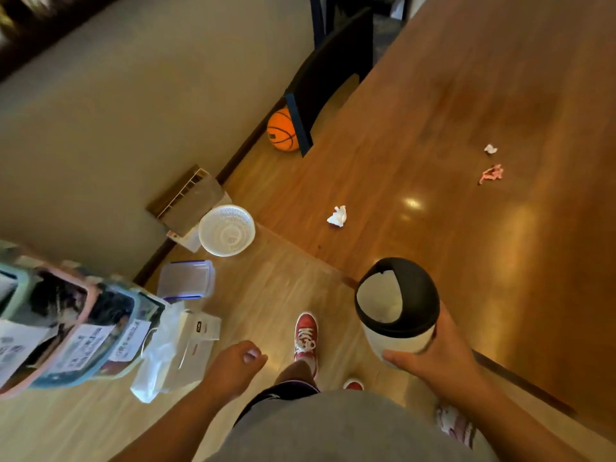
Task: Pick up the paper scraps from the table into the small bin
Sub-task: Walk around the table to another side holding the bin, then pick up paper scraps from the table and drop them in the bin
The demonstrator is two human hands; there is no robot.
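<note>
My right hand (436, 358) grips a small white bin (396, 311) with a black swing lid, held upright beside the near edge of the wooden table (466, 95). On the table lie a crumpled white paper scrap (337, 216) near its left edge, a smaller white scrap (490, 149) farther right and a pink scrap (491, 174) just below that one. My left hand (238, 365) hangs low over the floor, fingers curled into a loose fist with nothing in it.
A dark chair (330, 78) stands at the table's far left side with a basketball (282, 130) under it. On the floor are a white mesh basket (227, 230), a clear lidded box (186, 279), a white bag (166, 355) and stacked bins (66, 325) at left.
</note>
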